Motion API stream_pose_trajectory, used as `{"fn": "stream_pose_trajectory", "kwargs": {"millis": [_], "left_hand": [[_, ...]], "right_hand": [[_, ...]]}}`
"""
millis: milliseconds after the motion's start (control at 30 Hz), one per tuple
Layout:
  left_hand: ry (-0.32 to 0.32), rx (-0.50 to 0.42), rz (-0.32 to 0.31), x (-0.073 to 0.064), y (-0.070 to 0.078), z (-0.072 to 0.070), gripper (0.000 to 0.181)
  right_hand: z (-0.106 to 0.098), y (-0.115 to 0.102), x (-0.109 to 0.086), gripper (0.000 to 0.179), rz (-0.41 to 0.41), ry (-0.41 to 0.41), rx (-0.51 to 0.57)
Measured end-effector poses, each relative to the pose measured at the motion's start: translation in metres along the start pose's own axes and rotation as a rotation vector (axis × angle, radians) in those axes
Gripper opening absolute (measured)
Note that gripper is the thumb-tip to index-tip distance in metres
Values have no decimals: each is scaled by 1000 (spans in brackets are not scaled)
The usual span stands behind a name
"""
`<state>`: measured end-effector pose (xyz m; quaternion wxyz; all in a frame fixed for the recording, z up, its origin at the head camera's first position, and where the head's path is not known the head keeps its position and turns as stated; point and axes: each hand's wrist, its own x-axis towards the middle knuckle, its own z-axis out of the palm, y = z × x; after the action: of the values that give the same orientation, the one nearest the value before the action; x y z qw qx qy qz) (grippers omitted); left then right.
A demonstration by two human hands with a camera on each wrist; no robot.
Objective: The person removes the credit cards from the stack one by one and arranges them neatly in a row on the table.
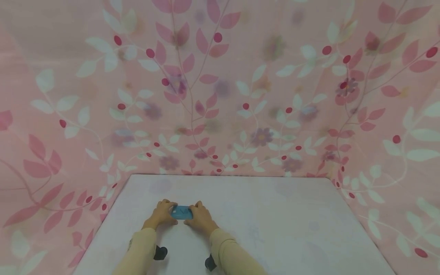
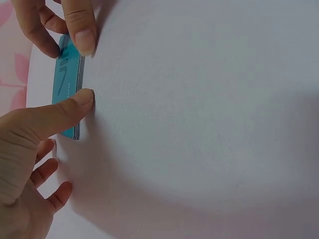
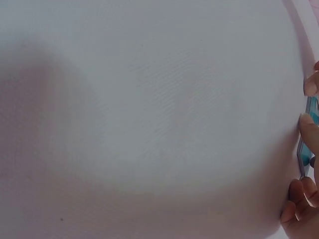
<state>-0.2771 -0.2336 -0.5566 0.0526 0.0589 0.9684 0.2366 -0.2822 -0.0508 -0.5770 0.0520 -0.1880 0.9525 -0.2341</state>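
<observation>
A small stack of teal cards (image 1: pixel 181 212) lies flat at the left middle of the white table, with dark lettering and a small pale patch on its upper face. My left hand (image 1: pixel 160 215) pinches its left end between thumb and fingers. From the other side my right hand (image 1: pixel 202 218) grips the right end. In the left wrist view the stack (image 2: pixel 71 74) shows a striped dark-and-white edge, and a thumb (image 2: pixel 82 97) presses along that edge. Only a sliver of the stack (image 3: pixel 305 158) shows at the right border of the right wrist view, partly covered by fingers.
The white table (image 1: pixel 282 225) spreads out to the right and in front of the hands. Pink cloth (image 1: pixel 223 114) printed with leaves and flowers hangs behind and along both sides. A dark wrist-worn device (image 1: pixel 160 252) sits under the left sleeve, another (image 1: pixel 210 263) by the right.
</observation>
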Motion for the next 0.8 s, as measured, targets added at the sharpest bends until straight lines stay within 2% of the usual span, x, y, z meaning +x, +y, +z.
{"fn": "stream_pose_trajectory", "kwargs": {"millis": [300,600,800], "left_hand": [[20,-25,4,5,-4,1,58],[26,-58,-3,7,-8,4,56],[51,-67,3,5,-8,5,56]], "right_hand": [[-1,-4,4,59,42,13,22],[-3,-5,8,54,123,2,135],[-3,-5,9,58,117,27,205]]}}
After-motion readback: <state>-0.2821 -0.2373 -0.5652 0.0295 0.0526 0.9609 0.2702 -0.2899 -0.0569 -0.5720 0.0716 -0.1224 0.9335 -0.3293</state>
